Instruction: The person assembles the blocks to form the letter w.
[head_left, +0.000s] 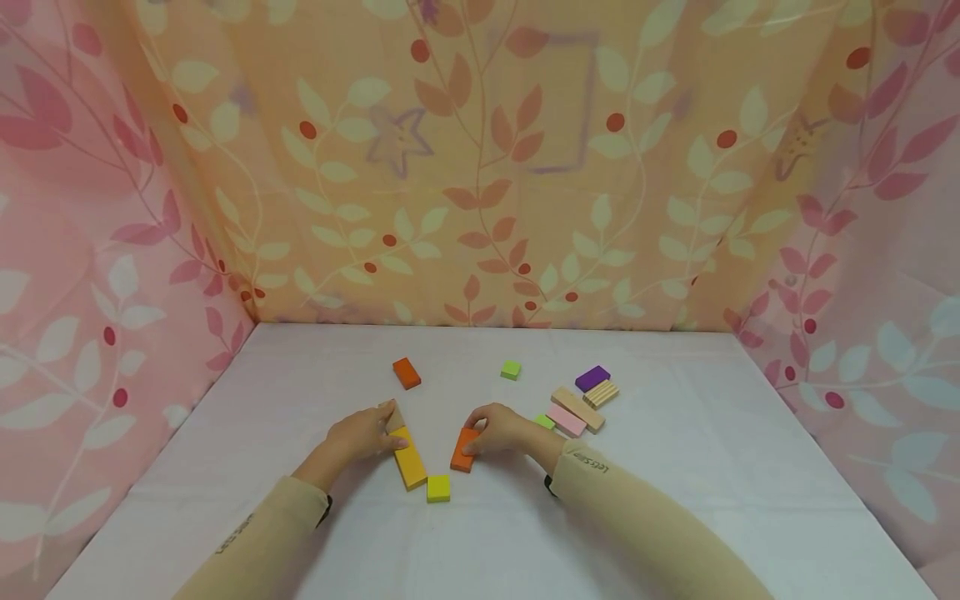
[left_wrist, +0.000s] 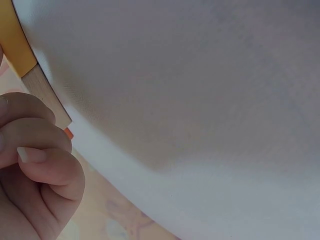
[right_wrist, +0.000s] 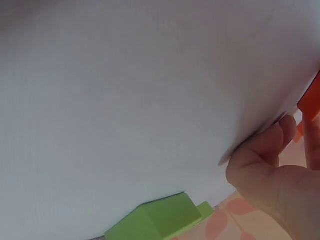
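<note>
My left hand (head_left: 362, 433) is at a plain wooden block (head_left: 393, 415) that lies end to end with a yellow-orange block (head_left: 408, 460). Its index finger reaches the wooden block's far end and its thumb lies by the joint between the two; the other fingers curl in, as the left wrist view shows. With thumb and fingers, my right hand (head_left: 498, 429) grips an orange block (head_left: 463, 454) low over the table or on it; which, I cannot tell. A small yellow block (head_left: 438, 488) touches or nearly touches the near end of the yellow-orange one.
Farther back lie another orange block (head_left: 407, 373) and a small green block (head_left: 511, 369). Right of the right hand are a purple block (head_left: 592, 378), a ridged wooden piece (head_left: 602, 393), a long wooden block (head_left: 577, 409), a pink block (head_left: 566, 419) and a partly hidden green block (head_left: 544, 422).
</note>
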